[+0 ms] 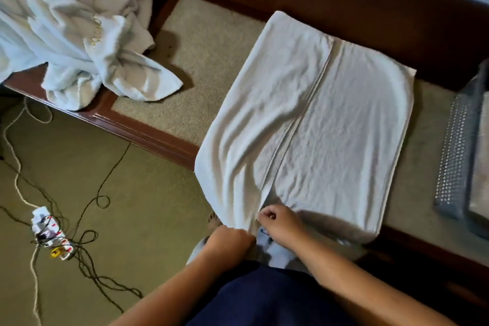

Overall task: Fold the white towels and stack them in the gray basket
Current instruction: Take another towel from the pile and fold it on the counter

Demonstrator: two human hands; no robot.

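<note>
While your left hand (230, 239) and right hand (280, 222) sit close together, each curled on the near hem of the white towel (330, 127), that towel lies flat on the beige cushion (206, 61). Its left side is folded over to a ridged hem line down the middle. Gold stitching on the crumpled towel pile (79, 34) is too blurred to read. The towel's near end overhangs the wooden frame (148, 135). Bare cushion lies to its left, and the gray basket (460, 151) stands near its right edge.
</note>
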